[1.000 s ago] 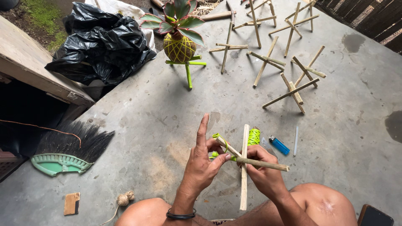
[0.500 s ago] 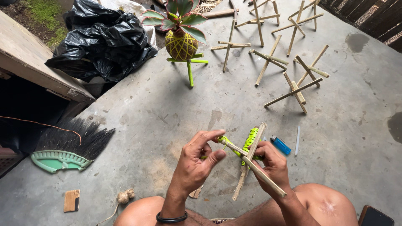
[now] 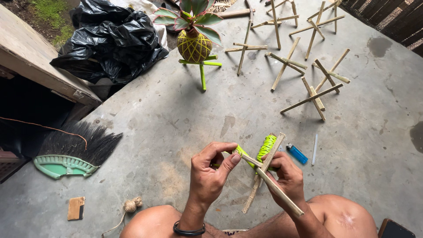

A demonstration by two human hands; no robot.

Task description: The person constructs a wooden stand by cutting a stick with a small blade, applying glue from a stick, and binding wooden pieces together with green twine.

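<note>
A grey concrete floor (image 3: 176, 132) carries everything here. At its far left corner lies a crumpled black plastic bag (image 3: 110, 39), pressed against a weathered wooden plank (image 3: 39, 66) that runs along the left edge. Near that left edge, lower down, a broom head with dark bristles and a green plastic base (image 3: 72, 152) lies flat. Along the far edge, toward the right corner, a scatter of crossed bamboo stick frames (image 3: 308, 88) rests on the concrete, some touching one another. Just left of them stands a round ball wrapped in yellow-green cord with a red-and-green leafy plant on top (image 3: 194, 44), raised on green-painted sticks.

Close to the near edge, between the person's bare knees, the left hand (image 3: 211, 176) and right hand (image 3: 286, 178) hold a pair of crossed pale bamboo sticks bound with bright green cord (image 3: 264, 161) above the floor. The left hand's thumb and forefinger are pinched shut on the green-wrapped end of one stick; the right hand's fingers are curled closed round the crossing and the lower stick. A black band sits on the left wrist.

Just right of the hands a small blue lighter (image 3: 297, 154) lies beside a thin pale rod (image 3: 314, 149). By the near left edge lie a small ball of tan twine (image 3: 130, 205) and a little wooden block (image 3: 76, 208).
</note>
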